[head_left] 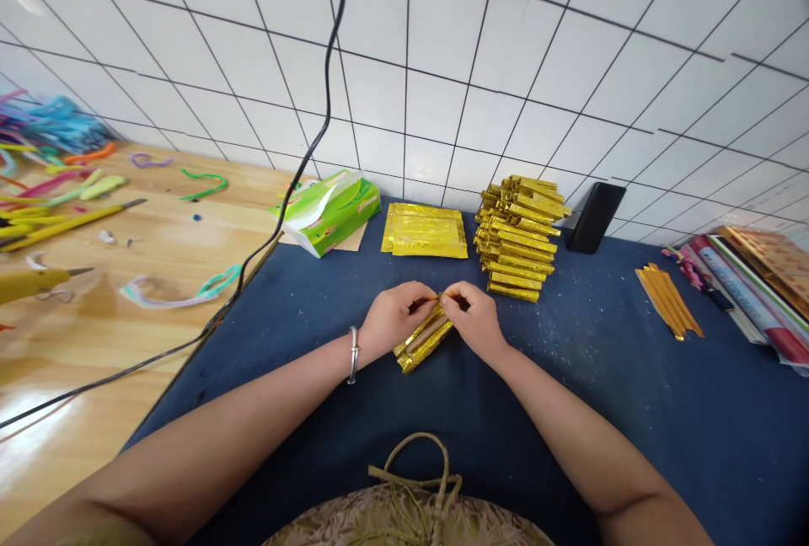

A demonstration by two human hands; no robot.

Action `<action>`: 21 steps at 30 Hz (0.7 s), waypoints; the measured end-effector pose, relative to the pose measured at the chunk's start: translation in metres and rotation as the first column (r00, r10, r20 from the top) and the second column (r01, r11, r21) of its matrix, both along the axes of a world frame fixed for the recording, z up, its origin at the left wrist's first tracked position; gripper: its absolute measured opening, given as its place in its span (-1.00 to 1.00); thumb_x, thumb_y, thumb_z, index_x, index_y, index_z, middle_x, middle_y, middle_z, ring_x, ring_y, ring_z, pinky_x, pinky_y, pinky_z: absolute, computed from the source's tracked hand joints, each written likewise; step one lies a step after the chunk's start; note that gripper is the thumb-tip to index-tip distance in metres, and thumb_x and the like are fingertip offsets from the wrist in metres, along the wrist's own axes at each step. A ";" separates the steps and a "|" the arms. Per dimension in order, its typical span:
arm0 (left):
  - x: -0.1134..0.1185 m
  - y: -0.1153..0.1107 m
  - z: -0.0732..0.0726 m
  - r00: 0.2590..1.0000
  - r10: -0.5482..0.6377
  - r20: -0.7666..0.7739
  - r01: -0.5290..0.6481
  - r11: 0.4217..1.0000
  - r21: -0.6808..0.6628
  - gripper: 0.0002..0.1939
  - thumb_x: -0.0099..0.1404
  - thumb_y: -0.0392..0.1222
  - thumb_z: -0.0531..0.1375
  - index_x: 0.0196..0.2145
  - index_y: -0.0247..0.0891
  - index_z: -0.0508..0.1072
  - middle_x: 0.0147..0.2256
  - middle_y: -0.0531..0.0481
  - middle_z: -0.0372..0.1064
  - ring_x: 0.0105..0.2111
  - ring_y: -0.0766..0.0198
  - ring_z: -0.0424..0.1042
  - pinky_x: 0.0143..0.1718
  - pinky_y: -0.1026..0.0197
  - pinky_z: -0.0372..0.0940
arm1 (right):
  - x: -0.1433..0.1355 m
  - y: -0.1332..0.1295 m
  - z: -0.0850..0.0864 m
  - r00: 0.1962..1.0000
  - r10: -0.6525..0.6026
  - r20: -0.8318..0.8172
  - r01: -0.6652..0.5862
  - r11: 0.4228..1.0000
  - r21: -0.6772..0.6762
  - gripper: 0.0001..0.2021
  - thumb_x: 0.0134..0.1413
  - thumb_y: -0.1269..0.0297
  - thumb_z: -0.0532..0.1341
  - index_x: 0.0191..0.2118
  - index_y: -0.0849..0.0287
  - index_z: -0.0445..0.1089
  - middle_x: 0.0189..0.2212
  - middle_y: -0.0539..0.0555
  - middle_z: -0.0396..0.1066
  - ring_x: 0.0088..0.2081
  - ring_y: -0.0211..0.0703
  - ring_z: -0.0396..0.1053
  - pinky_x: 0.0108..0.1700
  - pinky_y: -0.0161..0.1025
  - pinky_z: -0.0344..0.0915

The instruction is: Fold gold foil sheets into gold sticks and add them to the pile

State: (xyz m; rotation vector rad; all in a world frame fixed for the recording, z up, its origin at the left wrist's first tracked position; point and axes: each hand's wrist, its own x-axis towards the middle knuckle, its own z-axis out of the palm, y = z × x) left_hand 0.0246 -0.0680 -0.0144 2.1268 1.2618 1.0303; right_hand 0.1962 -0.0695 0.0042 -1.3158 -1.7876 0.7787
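Observation:
Between my hands is a gold foil paper piece (425, 345), its long edges folded up around a duller brown inside. My left hand (399, 316) pinches its far end from the left, with a silver bangle on that wrist. My right hand (473, 320) is closed on the same far end from the right, fingertips nearly meeting the left ones. Beyond the hands lies a flat stack of gold foil sheets (425, 231). To its right rises a pile of folded gold foil strips (519, 236), stacked crosswise.
A green tissue pack (338, 211) and a black phone (597, 217) stand near the tiled wall. Flat gold strips (668, 302) and books (752, 289) are at right. A black cable (319, 129) hangs across the left, over a wooden table with pipe cleaners (206, 184) and a glue gun (38, 283).

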 end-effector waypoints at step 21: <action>-0.006 -0.004 0.017 0.770 0.023 -0.638 0.304 0.866 0.397 -0.83 0.35 -0.24 0.00 -0.22 -0.26 0.37 -0.31 -0.06 0.37 -0.35 0.25 0.31 -0.32 0.17 0.12 | -0.001 0.002 -0.009 0.953 -0.005 -0.302 -0.062 0.975 -0.212 -0.80 0.05 0.19 0.14 -0.36 0.19 0.43 -0.44 0.00 0.40 -0.37 -0.23 0.31 -0.31 -0.32 0.25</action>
